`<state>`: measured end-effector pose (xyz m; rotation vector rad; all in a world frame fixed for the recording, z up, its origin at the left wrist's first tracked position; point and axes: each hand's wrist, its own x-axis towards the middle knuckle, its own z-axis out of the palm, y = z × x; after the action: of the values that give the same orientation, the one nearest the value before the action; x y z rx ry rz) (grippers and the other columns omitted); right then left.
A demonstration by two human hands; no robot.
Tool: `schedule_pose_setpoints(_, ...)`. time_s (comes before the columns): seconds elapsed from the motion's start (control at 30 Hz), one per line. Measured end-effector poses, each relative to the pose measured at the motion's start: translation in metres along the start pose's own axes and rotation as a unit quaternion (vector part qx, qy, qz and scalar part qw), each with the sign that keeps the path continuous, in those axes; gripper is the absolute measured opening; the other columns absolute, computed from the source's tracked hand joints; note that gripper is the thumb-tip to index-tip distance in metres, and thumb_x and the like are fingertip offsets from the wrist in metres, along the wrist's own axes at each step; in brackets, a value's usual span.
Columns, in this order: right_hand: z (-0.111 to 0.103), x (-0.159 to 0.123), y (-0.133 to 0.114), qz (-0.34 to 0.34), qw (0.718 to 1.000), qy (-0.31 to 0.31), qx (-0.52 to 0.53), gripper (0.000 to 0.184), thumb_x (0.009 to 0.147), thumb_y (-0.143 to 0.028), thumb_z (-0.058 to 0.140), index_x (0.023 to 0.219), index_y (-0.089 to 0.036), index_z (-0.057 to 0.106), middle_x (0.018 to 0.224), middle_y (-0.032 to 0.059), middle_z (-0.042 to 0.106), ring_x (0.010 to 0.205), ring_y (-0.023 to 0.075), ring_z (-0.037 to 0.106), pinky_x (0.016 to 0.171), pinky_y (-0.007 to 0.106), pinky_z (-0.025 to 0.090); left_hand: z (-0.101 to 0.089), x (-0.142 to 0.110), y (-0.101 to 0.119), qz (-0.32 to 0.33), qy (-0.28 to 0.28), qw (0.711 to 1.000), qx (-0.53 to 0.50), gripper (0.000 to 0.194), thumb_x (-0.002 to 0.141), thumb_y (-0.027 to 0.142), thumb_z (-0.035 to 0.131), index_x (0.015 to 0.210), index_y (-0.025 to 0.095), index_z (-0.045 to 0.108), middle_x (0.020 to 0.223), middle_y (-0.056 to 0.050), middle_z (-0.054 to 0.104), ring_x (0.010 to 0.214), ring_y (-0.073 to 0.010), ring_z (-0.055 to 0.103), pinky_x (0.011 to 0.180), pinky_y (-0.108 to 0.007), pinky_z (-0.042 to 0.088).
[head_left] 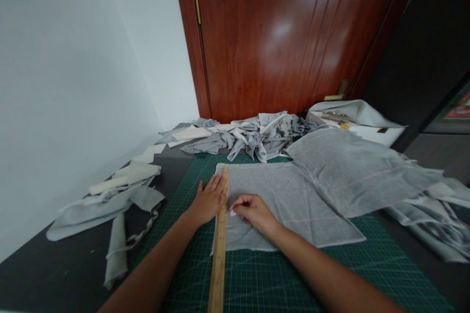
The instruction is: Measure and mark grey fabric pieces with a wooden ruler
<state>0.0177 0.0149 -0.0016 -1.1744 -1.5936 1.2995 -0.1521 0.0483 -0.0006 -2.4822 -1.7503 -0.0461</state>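
A long wooden ruler (pixel 219 239) lies lengthwise over the left edge of a grey cloth (pixel 271 186). My left hand (pixel 209 200) rests flat on the ruler and the cloth's edge, fingers stretched out, pressing from above. Just right of the ruler, my right hand (pixel 251 210) is closed in a pinch over the cloth. Between its fingertips shows a small pale pink piece of tailor's chalk (pixel 232 212), mostly covered by the fingers. Faint pink lines run across the cloth's right part.
A green cutting mat (pixel 271 279) lies under the cloth. Another grey cloth (pixel 363 171) overlaps it at right. Scraps (pixel 257 134) are heaped at the back, more pieces (pixel 125 195) at left. A white box (pixel 370 132) stands back right, before a wooden door (pixel 264 34).
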Motion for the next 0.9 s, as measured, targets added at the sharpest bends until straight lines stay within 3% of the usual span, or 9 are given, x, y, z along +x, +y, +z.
schedule_pose_setpoints(0.17, 0.0034, -0.0019, 0.0032, -0.077, 0.994, 0.007, -0.081, 0.019, 0.071, -0.006, 0.055, 0.071, -0.017, 0.07, 0.072, 0.0, 0.071, 0.069, 0.0126, 0.063, 0.068, 0.022, 0.046, 0.0, 0.0002, -0.0002, 0.001, -0.003, 1.0, -0.001, 0.053, 0.095, 0.027, 0.02, 0.145, 0.014, 0.027, 0.152, -0.013, 0.025, 0.141, -0.0246, 0.02, 0.108, -0.058, 0.023)
schedule_pose_setpoints(0.43, 0.0061, -0.0079, 0.0007, -0.124, 0.97, 0.024, -0.208, 0.02, 0.074, -0.007, 0.056, 0.079, -0.019, 0.072, 0.077, 0.0009, 0.071, 0.069, 0.0127, 0.063, 0.066, 0.021, 0.044, -0.0017, 0.0001, 0.0011, 0.0, 0.004, 1.0, -0.002, 0.052, 0.095, 0.026, 0.021, 0.145, 0.017, 0.028, 0.152, -0.011, 0.028, 0.141, -0.0249, 0.021, 0.108, -0.057, 0.023)
schedule_pose_setpoints(0.63, 0.0045, -0.007, 0.0019, -0.08, 0.986, -0.025, -0.143, 0.019, 0.07, -0.007, 0.058, 0.074, -0.018, 0.072, 0.071, -0.0002, 0.072, 0.062, 0.0124, 0.062, 0.059, 0.02, 0.043, -0.0028, -0.0002, 0.0012, -0.003, -0.005, 1.0, -0.002, 0.052, 0.095, 0.027, 0.019, 0.145, 0.014, 0.028, 0.153, -0.012, 0.026, 0.141, -0.0244, 0.02, 0.108, -0.057, 0.024)
schedule_pose_setpoints(0.9, 0.0043, 0.0, 0.0078, -0.075, 0.995, 0.004, -0.061, 0.012, 0.073, -0.012, 0.058, 0.075, -0.017, 0.069, 0.071, -0.0005, 0.069, 0.065, 0.0122, 0.061, 0.064, 0.022, 0.047, 0.0026, 0.0009, -0.0007, 0.002, 0.007, 1.0, 0.004, 0.052, 0.095, 0.028, 0.02, 0.146, 0.017, 0.027, 0.152, -0.011, 0.028, 0.141, -0.0246, 0.02, 0.108, -0.057, 0.024)
